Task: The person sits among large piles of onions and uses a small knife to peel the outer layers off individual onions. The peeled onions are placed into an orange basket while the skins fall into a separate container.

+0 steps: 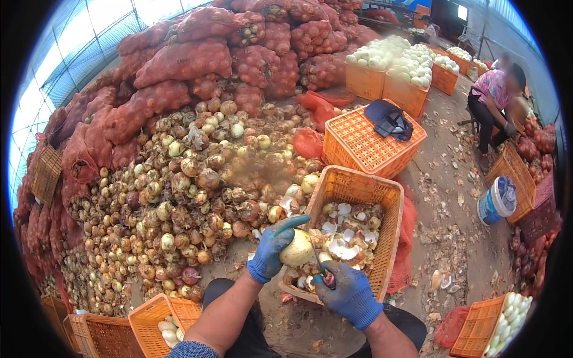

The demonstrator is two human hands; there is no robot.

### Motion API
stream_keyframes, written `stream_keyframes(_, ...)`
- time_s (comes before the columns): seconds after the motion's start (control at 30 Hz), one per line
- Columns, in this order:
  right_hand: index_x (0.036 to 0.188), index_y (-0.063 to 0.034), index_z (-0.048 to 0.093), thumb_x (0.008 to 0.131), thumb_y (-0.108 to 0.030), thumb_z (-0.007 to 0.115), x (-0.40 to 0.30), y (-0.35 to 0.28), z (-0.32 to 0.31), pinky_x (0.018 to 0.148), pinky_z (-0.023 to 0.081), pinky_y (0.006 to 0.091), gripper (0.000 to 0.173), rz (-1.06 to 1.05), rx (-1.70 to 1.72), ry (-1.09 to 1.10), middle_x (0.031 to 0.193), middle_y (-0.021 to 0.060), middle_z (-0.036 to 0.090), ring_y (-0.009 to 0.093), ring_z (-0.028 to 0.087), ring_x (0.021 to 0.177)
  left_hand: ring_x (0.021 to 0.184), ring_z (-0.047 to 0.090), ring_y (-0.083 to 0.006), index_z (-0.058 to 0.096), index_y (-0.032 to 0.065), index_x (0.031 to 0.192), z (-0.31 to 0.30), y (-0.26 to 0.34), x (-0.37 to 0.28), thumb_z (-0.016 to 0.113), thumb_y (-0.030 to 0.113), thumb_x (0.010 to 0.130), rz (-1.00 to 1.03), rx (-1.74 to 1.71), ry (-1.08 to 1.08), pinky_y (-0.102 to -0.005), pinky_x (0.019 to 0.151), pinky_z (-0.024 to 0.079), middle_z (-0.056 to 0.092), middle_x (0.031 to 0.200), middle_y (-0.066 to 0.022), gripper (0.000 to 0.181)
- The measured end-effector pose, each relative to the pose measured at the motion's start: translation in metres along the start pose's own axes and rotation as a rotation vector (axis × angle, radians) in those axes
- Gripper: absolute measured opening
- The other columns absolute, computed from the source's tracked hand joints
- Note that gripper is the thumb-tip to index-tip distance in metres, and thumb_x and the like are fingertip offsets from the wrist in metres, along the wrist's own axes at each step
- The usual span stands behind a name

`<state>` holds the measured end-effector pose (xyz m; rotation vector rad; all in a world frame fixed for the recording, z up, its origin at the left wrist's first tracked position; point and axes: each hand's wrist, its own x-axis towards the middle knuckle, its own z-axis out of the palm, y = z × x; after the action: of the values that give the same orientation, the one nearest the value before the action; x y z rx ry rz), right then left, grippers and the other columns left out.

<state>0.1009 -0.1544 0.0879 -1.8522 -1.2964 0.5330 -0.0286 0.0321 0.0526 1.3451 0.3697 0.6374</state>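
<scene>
My left hand [270, 251], in a blue coated work glove, holds a pale yellow onion [297, 249] with its thumb stretched along the top. Gripped in my right hand [345, 290], gloved the same way, is a small knife [318, 259]; its blade points up beside the onion, and whether it touches cannot be told. Both hands are over the near side of an orange plastic crate [394, 223]. Inside the crate lie white onion peelings [344, 249], brown skins and some onion pieces.
Unpeeled onions [179, 201] are heaped at left, below stacked red mesh sacks [188, 62]. An upturned orange crate [376, 134] bears a dark cap [389, 118]. Crates of peeled onions [409, 67] stand behind. At right are a seated person [497, 98] and a bucket [496, 201].
</scene>
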Motion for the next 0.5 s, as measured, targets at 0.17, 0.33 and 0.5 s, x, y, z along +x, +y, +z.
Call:
stream_keyframes(0.17, 0.103, -0.0064, 0.069, 0.094, -0.03, 0.061, -0.002, 0.01, 0.002, 0.073, 0.056, 0.055, 0.027, 0.099, -0.062, -0.156, 0.082, 0.0217, 0.07, 0.044, 0.07, 0.078, 0.109, 0.068, -0.0185, 0.058, -0.0033, 0.146, 0.012, 0.005, 0.001, 0.068, 0.049, 0.094, -0.012, -0.002, -0.025, -0.0327, 0.098, 0.054, 0.07, 0.125, -0.0144, 0.074)
stream_keyframes(0.33, 0.1, -0.0032, 0.067, 0.092, -0.034, 0.066, 0.005, 0.019, 0.005, 0.072, 0.056, 0.0533, 0.031, 0.106, -0.069, -0.162, 0.079, 0.0223, 0.07, 0.044, 0.07, 0.077, 0.115, 0.063, -0.0166, 0.054, -0.003, 0.15, 0.021, 0.0, -0.002, 0.071, 0.043, 0.092, -0.072, -0.024, -0.058, -0.0322, 0.102, 0.05, 0.065, 0.136, -0.0124, 0.076)
stream_keyframes(0.5, 0.092, -0.0025, 0.067, 0.088, -0.027, 0.072, 0.012, 0.03, 0.004, 0.069, 0.056, 0.0502, 0.026, 0.075, -0.127, -0.072, 0.076, 0.0223, 0.069, 0.043, 0.07, 0.075, 0.119, 0.062, -0.0181, 0.042, -0.0001, 0.159, 0.02, -0.007, 0.006, 0.074, 0.046, 0.091, -0.053, 0.019, -0.131, -0.0337, 0.108, 0.048, 0.061, 0.143, -0.0125, 0.088)
